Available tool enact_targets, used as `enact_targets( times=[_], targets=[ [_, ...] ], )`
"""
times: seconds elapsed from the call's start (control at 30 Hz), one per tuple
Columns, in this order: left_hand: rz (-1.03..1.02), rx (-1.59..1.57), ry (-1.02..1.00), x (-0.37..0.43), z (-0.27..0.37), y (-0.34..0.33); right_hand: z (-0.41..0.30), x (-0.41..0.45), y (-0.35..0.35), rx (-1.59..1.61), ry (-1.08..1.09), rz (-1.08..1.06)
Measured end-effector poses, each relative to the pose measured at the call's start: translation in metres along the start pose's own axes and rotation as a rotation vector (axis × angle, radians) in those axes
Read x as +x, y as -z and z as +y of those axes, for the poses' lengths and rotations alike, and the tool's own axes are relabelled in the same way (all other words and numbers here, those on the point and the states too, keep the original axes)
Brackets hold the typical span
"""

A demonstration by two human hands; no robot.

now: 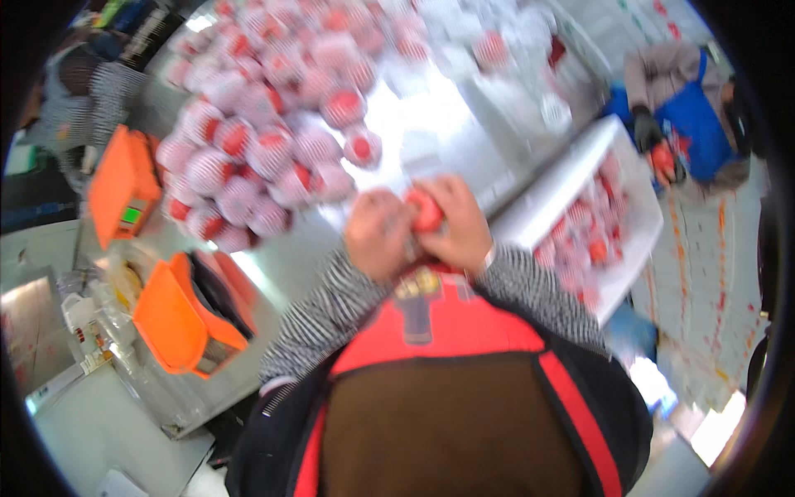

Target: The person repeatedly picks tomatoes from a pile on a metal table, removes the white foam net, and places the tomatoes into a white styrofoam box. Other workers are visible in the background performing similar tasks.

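Note:
In front of my chest, my right hand [461,225] grips a bare red round fruit [426,211], with the thumb and fingers around its right side. My left hand [377,235] is right beside it, fingers curled inward near the fruit. Blur hides whether those fingers hold anything. Just beyond my hands, a large heap of red fruit in white foam net sleeves [270,149] covers the left of a shiny metal table [435,130]. One sleeved fruit [362,148] sits at the heap's near right edge.
Loose white foam sleeves [472,22] lie at the table's far side. On the right, a white bin [643,217] contains sleeved fruit. Orange containers [164,317] and an orange device with a green display [121,186] stand left. A person in a blue apron [699,124] holds red fruit.

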State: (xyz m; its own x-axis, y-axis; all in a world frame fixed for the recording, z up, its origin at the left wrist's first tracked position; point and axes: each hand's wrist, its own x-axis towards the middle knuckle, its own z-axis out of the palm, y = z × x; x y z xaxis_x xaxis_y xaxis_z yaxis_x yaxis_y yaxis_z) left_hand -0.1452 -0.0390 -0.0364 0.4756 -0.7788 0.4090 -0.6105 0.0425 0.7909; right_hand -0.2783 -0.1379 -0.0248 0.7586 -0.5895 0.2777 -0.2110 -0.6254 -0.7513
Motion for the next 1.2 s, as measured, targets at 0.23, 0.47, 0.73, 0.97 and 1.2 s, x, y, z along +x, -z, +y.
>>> enact_targets(
  times=[0.23, 0.47, 0.73, 0.97, 1.2],
  targets=[
    [-0.083, -0.148, 0.211, 0.000, -0.011, -0.010, 0.010, 0.004, -0.003, -0.041, 0.081, -0.005],
    [-0.227, 0.003, 0.278, -0.005, -0.025, -0.016, 0.024, 0.010, -0.012, -0.072, 0.163, -0.046],
    [0.069, 0.024, -0.072, -0.005, -0.013, 0.014, 0.007, 0.064, 0.002, -0.098, 0.168, 0.191],
    [-0.108, 0.257, 0.041, -0.006, -0.002, 0.059, -0.034, 0.094, 0.012, 0.097, 0.228, 0.170],
    [0.189, 0.178, -0.059, 0.017, 0.009, 0.055, -0.033, 0.082, -0.002, -0.030, 0.258, 0.099]
  ],
)
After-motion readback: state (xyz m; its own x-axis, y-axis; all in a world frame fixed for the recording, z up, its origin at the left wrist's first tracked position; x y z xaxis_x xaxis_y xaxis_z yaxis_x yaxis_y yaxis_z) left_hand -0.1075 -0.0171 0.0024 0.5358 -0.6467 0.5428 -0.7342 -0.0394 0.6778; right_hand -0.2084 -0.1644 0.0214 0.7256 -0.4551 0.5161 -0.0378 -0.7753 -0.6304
